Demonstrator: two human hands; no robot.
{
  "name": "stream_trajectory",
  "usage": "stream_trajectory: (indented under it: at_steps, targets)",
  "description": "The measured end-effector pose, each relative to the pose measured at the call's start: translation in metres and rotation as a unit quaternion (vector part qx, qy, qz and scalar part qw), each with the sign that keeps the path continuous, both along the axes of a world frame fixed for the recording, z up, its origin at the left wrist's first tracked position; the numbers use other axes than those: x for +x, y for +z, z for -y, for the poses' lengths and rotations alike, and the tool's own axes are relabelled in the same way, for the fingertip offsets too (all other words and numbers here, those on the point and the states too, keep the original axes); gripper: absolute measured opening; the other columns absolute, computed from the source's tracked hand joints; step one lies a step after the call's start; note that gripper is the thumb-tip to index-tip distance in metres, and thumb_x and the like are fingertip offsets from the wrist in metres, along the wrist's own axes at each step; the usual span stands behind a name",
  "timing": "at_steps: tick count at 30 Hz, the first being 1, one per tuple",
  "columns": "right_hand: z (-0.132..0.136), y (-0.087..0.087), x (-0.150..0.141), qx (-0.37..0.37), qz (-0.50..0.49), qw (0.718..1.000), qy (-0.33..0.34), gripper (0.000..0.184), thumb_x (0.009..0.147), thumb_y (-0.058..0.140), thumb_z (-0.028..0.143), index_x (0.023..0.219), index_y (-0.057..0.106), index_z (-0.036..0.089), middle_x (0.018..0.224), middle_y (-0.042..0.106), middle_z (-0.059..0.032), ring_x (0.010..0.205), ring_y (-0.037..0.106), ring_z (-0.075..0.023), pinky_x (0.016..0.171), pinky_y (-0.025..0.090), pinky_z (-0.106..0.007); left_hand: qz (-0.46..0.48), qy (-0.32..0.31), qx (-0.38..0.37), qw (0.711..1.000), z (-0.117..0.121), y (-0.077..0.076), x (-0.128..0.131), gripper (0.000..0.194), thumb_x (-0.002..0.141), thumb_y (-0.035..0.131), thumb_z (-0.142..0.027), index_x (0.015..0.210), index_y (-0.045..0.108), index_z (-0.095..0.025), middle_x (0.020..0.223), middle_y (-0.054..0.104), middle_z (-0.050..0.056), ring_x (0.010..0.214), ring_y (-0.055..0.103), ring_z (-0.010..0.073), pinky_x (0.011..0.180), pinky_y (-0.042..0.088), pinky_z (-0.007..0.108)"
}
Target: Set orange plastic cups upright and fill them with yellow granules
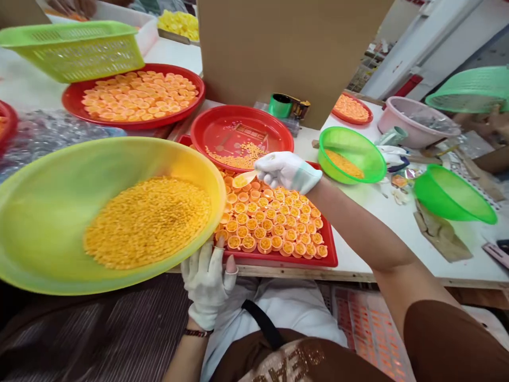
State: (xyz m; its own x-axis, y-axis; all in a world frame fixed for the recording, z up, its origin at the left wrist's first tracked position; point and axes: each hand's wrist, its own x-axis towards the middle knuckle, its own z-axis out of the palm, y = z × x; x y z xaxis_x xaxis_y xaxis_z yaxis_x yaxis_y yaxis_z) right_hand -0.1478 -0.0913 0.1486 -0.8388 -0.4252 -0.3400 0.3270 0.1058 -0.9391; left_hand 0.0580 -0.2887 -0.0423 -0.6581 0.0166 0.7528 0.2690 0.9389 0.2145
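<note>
My right hand [284, 170], in a white glove, is closed on the handle of a small pale spoon [244, 179] with yellow grains in it. The spoon is above the far left part of a red tray [332, 249] packed with small orange cups [260, 232]. Many of the cups hold yellow grains. My left hand [207, 278], gloved with bare thumb and index fingertips, has its fingers stretched out at the tray's near left corner. It lies against the rim of a large yellow bowl [43, 212], whose yellow grains [147, 223] form a heap.
Behind the tray stands a round red tray [207, 124] with scattered grains. Farther left, a red tray of orange pieces [139, 98] sits by a green basket [79, 50]. A cardboard panel [278, 53] rises behind. Green bowls [350, 138] stand at right.
</note>
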Motion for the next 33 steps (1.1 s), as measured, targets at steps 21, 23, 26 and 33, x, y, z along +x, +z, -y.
stream_trajectory:
  at_steps: [21,23,26,33]
  targets:
    - [-0.022,-0.005,0.026,0.250,-0.494,0.832,0.033,0.023,0.101,0.054,0.026,0.092,0.073,0.017,0.093,0.072,-0.0049,0.089,0.064,-0.0174,0.087,0.048,-0.032,0.008,-0.009,0.012,1.000,0.000,-0.003,-0.004,0.058,0.093,0.065,-0.036,0.146,0.061,-0.014,0.139,0.068,0.022,0.132,0.061,0.0417,0.116,0.041,0.059]
    - [0.011,0.009,0.027,0.203,-0.474,0.856,0.038,0.022,0.101,0.053,0.025,0.098,0.073,0.017,0.095,0.072,-0.0033,0.090,0.065,-0.0162,0.088,0.050,-0.030,0.011,-0.007,0.009,1.000,0.000,-0.003,-0.003,0.057,0.093,0.065,-0.035,0.145,0.061,-0.013,0.136,0.068,0.023,0.132,0.061,0.0415,0.116,0.042,0.058]
    - [0.076,0.010,0.022,0.189,-0.435,0.873,0.114,0.016,0.097,0.058,0.021,0.096,0.074,0.018,0.093,0.073,-0.0016,0.092,0.067,-0.0158,0.091,0.051,-0.028,0.012,-0.002,0.002,1.000,-0.001,0.001,-0.001,0.052,0.093,0.065,-0.032,0.140,0.063,-0.010,0.129,0.070,0.023,0.129,0.062,0.0406,0.113,0.043,0.057]
    - [0.181,-0.038,0.026,0.234,-0.199,0.901,0.306,0.027,0.087,0.062,0.008,0.062,0.061,0.016,0.060,0.065,-0.0019,0.065,0.067,-0.0179,0.065,0.057,-0.029,0.032,0.005,0.011,0.999,-0.005,0.009,0.005,0.045,0.094,0.065,-0.028,0.135,0.064,-0.010,0.129,0.070,0.022,0.125,0.063,0.0392,0.109,0.045,0.053]
